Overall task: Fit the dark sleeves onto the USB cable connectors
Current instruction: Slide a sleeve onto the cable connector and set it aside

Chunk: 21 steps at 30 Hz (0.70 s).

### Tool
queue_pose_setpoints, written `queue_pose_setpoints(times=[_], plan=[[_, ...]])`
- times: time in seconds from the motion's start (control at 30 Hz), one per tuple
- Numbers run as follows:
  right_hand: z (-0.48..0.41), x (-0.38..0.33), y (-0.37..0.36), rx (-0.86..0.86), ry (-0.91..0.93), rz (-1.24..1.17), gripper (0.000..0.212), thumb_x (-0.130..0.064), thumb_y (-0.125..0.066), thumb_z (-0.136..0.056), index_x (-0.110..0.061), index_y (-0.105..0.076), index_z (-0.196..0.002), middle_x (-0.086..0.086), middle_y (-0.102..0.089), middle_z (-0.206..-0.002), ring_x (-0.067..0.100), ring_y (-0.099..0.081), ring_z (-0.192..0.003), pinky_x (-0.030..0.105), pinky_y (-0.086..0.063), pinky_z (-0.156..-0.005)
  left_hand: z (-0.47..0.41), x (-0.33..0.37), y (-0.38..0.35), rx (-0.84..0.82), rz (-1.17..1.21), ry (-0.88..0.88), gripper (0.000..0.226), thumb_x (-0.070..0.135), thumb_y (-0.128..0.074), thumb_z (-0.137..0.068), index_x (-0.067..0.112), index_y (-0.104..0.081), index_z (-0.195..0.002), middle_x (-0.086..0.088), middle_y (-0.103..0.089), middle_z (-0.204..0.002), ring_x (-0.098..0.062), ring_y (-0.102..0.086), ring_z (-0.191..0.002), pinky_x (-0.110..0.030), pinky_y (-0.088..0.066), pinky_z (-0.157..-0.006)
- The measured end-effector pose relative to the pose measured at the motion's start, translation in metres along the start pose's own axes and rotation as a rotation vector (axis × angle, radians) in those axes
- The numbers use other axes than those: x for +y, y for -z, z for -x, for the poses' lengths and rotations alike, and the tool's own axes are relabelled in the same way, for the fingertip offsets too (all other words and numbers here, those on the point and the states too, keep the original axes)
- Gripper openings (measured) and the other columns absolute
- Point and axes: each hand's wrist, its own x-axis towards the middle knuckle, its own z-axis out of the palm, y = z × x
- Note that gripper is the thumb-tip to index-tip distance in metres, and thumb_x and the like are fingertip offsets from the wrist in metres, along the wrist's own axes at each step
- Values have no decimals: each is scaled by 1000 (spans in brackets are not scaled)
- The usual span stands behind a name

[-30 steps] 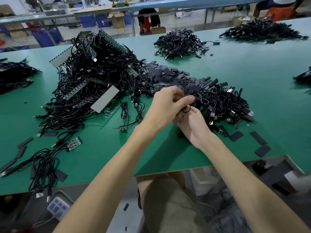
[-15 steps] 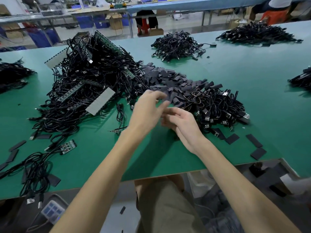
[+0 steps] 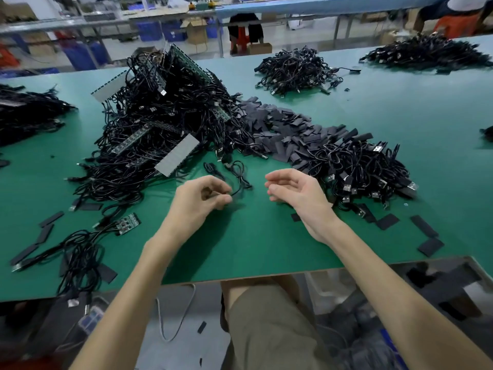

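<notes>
A thin black cable (image 3: 236,193) is pinched between the thumb and curled fingertips of the left hand (image 3: 198,201), near the front edge of the green bench (image 3: 266,241). The right hand (image 3: 298,193) is held beside it with fingers relaxed and loosely bent, nothing in them. No sleeve is held: the heap of dark sleeves (image 3: 277,129) lies toward the middle of the bench, beyond both hands, with stray sleeves (image 3: 387,221) near the front right corner. The connector of the pinched cable cannot be made out, so the wrong end may be presented. As its loops lie just beside the tangle of cables and circuit boards (image 3: 160,121), neighbours could be dragged along by a sharp lift. Sleeved and bare cables could be confused if it is dropped onto the pile of USB cables (image 3: 357,166) at the right.
</notes>
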Motion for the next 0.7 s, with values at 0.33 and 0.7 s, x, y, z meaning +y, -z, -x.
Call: queue_pose_setpoints(times=[0.33,0.7], plan=[[3,-2,-4,-114,65,231,17,1,-76,-88,-10,-72,-101,1,-70,-85,15,-64,-73,24,-53,-72,-8,7,-48,6,403,-103,11,-2,-76,-87,2,-66,-91,-13,-77,-87,-34,-75,-75,-38,-62,-73],[7,-2,-11,-57,153,503,12,-7,-75,-88,-9,-65,-92,7,-72,-80,23,-71,-70,32,-59,-68,-6,3,-48,6,409,-74,12,18,-81,-88,7,-77,-92,-6,-77,-78,-13,-67,-64,-22,-54,-68]])
